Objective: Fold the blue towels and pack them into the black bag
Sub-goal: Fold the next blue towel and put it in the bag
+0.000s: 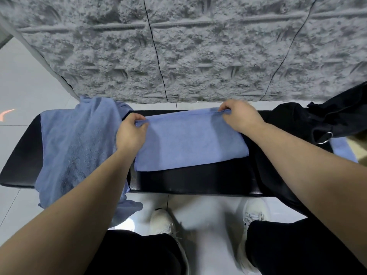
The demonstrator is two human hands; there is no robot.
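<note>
**Operator:** Towel position and orientation, please.

**Inspector:** The half-folded blue towel (pixel 188 141) lies flat on the black surface (pixel 194 181), at its middle. Its long axis runs left to right, slightly tilted so that the right end sits farther from the person. The far long edge is raised off the surface.

**Operator:** Hand state?

**Inspector:** The left hand (pixel 132 132) pinches the far-left corner; the right hand (pixel 239 114) pinches the far-right corner. Each is clenched on the cloth, thumb against fingers. The two hands stand at opposite ends of the same edge.

**Operator:** Governing relation for the next fold?

**Inspector:** Judgement only: the near long edge lies straight toward the person from both hands. Drawing the held edge that way would halve the towel across its short axis. Both hands are about equally placed for this.

**Operator:** Destination?

**Inspector:** The black bag (pixel 317 120) rests at the right end of the surface, near the right hand and well apart from the left. The right hand is the nearer for packing. An unfolded blue towel (pixel 75 145) hangs draped over the left end, just beside the left hand.
</note>
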